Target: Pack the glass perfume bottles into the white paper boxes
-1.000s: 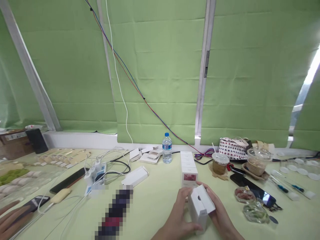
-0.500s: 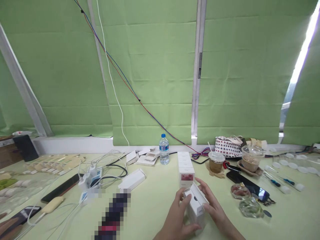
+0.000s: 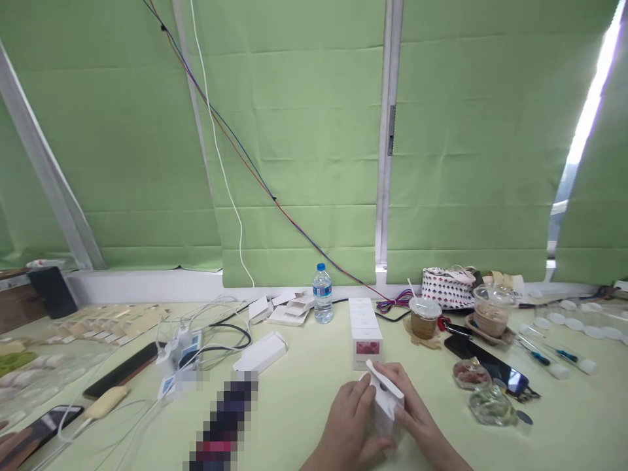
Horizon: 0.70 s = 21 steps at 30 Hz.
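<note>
Between my two hands, low in the head view, is a small white cardboard box (image 3: 384, 407) with its top flap raised. My left hand (image 3: 345, 422) wraps round the box's left side, fingers bent at its upper edge and thumb low on the front. On the right side, my right hand (image 3: 417, 411) grips the box, with fingers behind the raised flap and thumb at the near corner. The inside of the box is mostly hidden. Just beyond my hands stands a row of white boxes (image 3: 364, 327) with a pink picture on the near end.
A water bottle (image 3: 322, 294) and opened white cartons (image 3: 292, 309) stand at the back. Cables and chargers (image 3: 184, 347) tangle on the left near a dark phone (image 3: 122, 369). A drink cup (image 3: 424, 317), a black phone (image 3: 485, 364) and plastic-wrapped items (image 3: 492, 404) lie right.
The box's flap stands more upright now, with the fingers of my right hand behind it. My left fingers have shifted along the upper edge of the box.
</note>
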Tool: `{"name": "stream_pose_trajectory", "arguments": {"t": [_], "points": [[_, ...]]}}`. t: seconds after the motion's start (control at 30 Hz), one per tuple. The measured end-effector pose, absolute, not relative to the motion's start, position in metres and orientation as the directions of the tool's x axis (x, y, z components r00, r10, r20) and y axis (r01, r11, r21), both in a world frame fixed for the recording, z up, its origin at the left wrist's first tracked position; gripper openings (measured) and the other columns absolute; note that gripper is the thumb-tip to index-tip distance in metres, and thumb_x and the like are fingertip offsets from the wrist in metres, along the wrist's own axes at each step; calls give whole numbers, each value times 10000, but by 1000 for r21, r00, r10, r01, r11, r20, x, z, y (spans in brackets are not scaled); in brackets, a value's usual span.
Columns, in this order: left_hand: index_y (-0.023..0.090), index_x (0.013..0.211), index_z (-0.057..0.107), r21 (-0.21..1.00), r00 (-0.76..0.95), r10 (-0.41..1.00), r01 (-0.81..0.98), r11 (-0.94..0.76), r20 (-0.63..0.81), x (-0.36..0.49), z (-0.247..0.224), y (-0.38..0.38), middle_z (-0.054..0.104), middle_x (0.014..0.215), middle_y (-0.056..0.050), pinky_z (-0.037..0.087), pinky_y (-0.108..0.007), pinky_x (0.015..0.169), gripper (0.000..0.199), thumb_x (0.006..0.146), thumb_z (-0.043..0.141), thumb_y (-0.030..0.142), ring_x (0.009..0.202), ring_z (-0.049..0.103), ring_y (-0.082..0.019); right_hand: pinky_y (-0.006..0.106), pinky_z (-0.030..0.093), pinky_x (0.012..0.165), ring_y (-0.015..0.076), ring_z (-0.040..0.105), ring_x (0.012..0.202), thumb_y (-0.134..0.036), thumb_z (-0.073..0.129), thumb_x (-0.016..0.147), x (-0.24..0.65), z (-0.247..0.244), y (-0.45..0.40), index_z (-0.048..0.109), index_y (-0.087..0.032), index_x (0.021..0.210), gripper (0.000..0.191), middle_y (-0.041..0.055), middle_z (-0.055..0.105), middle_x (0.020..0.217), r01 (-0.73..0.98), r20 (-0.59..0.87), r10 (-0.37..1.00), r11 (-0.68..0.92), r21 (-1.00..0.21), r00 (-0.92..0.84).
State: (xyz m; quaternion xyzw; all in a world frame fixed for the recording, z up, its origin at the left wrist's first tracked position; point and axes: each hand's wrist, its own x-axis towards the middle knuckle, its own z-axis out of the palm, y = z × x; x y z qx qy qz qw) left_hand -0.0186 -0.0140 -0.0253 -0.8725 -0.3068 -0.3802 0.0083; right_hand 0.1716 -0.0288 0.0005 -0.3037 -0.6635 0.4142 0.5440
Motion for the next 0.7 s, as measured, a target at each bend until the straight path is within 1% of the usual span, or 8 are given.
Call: {"name": "stream_pose_trajectory", "arguments": {"t": [0.07, 0.17, 0.27, 0.33, 0.43, 0.5, 0.6, 0.7], "points": [[388, 1423, 204, 248, 511, 575, 571, -783, 639, -18, -21, -18, 542, 1361, -68, 516, -463, 911, 761, 797, 619, 516, 1102, 602, -316, 406, 436, 944, 307, 531, 1110, -631, 460, 839, 170, 1, -30, 599, -298, 1264, 557, 90, 563, 1159, 2, 499, 841, 510, -860, -208], [396, 1436, 159, 269, 504, 584, 565, -780, 636, -17, -16, -22, 560, 1342, -49, 524, -460, 897, 787, 805, 618, 497, 1093, 609, -308, 411, 399, 999, 295, 506, 1171, -497, 421, 916, 170, 0, -30, 618, -319, 1238, 418, 73, 580, 1231, 87, 513, 834, 538, -839, -205], [399, 1438, 150, 286, 501, 570, 534, -796, 651, -17, -13, -22, 583, 1312, -31, 540, -425, 868, 725, 855, 581, 406, 1053, 630, -271, 439, 396, 1001, 299, 510, 1167, -407, 414, 938, 171, -2, -29, 598, -344, 1257, 373, 48, 610, 1263, 175, 572, 787, 612, -771, -230], [422, 1421, 177, 310, 469, 567, 518, -798, 677, -18, -12, -22, 602, 1286, -9, 547, -407, 853, 664, 881, 550, 316, 1041, 638, -251, 447, 402, 997, 300, 512, 1169, -371, 416, 942, 172, -4, -29, 573, -353, 1281, 374, 33, 613, 1280, 205, 611, 753, 656, -726, -246], [455, 1366, 253, 354, 410, 579, 504, -788, 705, -20, -13, -20, 622, 1245, 19, 552, -405, 846, 608, 879, 538, 230, 1061, 634, -244, 444, 403, 1015, 296, 512, 1200, -353, 413, 944, 173, -8, -28, 568, -337, 1290, 379, 31, 600, 1307, 195, 628, 734, 677, -710, -259], [454, 1314, 310, 412, 354, 615, 502, -760, 705, -20, -15, -20, 631, 1193, 27, 553, -404, 842, 541, 878, 535, 225, 1058, 632, -240, 438, 401, 1029, 288, 507, 1224, -343, 398, 950, 173, -11, -27, 578, -320, 1282, 379, 36, 586, 1326, 197, 620, 736, 673, -713, -273], [401, 1209, 401, 507, 298, 678, 483, -714, 672, -21, -16, -19, 635, 1088, 20, 552, -377, 827, 371, 888, 524, 264, 1021, 630, -223, 413, 400, 1042, 264, 498, 1251, -308, 361, 963, 175, -14, -25, 574, -307, 1286, 387, 41, 564, 1352, 229, 611, 733, 676, -700, -299], [379, 1172, 429, 528, 321, 692, 466, -710, 646, -22, -15, -18, 631, 1083, 19, 551, -360, 828, 317, 888, 524, 276, 1009, 629, -215, 390, 411, 1041, 249, 508, 1249, -282, 349, 966, 176, -15, -23, 566, -302, 1293, 393, 42, 570, 1347, 253, 629, 718, 695, -673, -297]]}}
